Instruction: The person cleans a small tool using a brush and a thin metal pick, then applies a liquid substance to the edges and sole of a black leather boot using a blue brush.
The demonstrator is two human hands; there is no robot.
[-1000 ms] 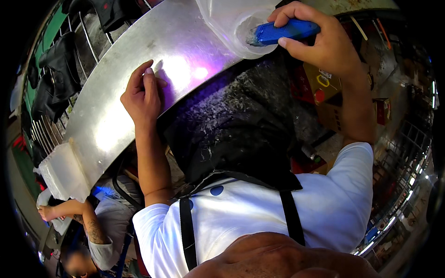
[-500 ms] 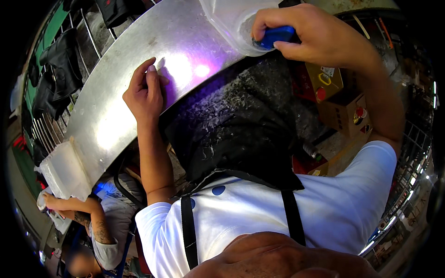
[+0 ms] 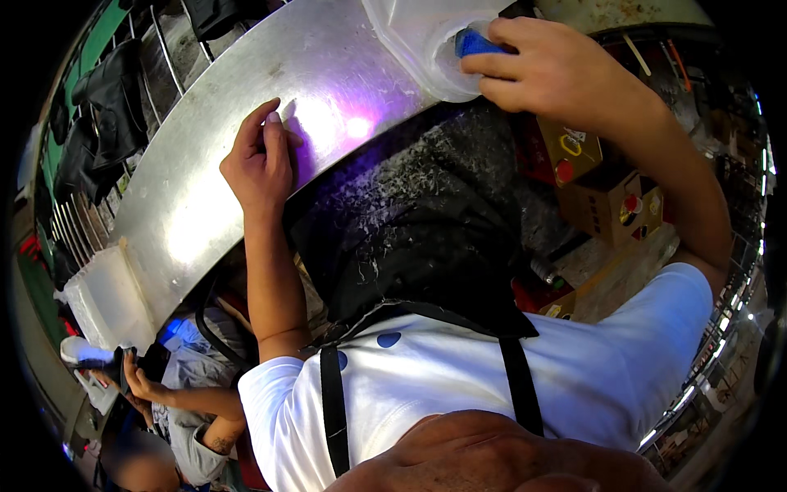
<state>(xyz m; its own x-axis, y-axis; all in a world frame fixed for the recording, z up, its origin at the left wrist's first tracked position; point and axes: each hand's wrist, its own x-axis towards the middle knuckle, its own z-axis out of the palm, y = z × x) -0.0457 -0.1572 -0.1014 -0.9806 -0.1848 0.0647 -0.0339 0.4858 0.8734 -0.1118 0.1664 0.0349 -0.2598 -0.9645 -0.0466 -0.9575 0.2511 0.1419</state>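
Observation:
My right hand (image 3: 537,70) grips a small blue block-like object (image 3: 473,43), its exact kind unclear, at the mouth of a translucent plastic container (image 3: 410,41) near the far right end of the metal work surface. Part of the blue object is hidden by my fingers. My left hand (image 3: 258,160) rests at the near edge of the shiny metal surface (image 3: 229,156), index finger and thumb stretched forward and the other fingers loosely bent. Nothing shows in it.
Black shoes or boots (image 3: 111,98) stand on a metal rack at the far left. A translucent plastic bin (image 3: 115,295) is at the surface's left end. Beside it sits a co-worker (image 3: 193,385) with a shoe in hand. Printed cardboard boxes (image 3: 594,205) stand below right.
My right hand has turned over the container, and the blue object now points away from me. The left hand has barely moved. The co-worker's arms have shifted, showing a shoe.

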